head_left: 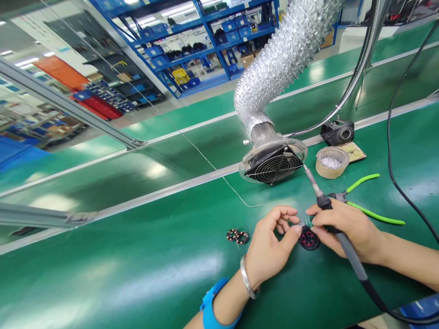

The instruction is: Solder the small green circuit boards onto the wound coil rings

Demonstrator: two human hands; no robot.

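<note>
My right hand point(353, 228) is closed around a soldering iron point(350, 253), whose tip points up and away towards the fan grille. Its fingertips also pinch a small green circuit board point(308, 221). Just below the board lies a black round part point(309, 238) with a red pattern. My left hand point(272, 242) is at the left of this part, thumb tip at its edge, fingers curved and apart from the thumb. Whether the thumb presses on the part is unclear. Left of that hand sit two small copper-and-black rings point(237, 236). A thin solder wire point(236, 192) trails across the bench.
A fume extractor fan point(277, 167) on a silver duct point(274, 64) hangs over the green bench point(137, 274). At the right are green-handled cutters point(373, 212), a round tub of metal shavings point(332, 162), a sponge point(355, 151) and a black holder point(338, 132). A black cable point(390, 137) runs farther right.
</note>
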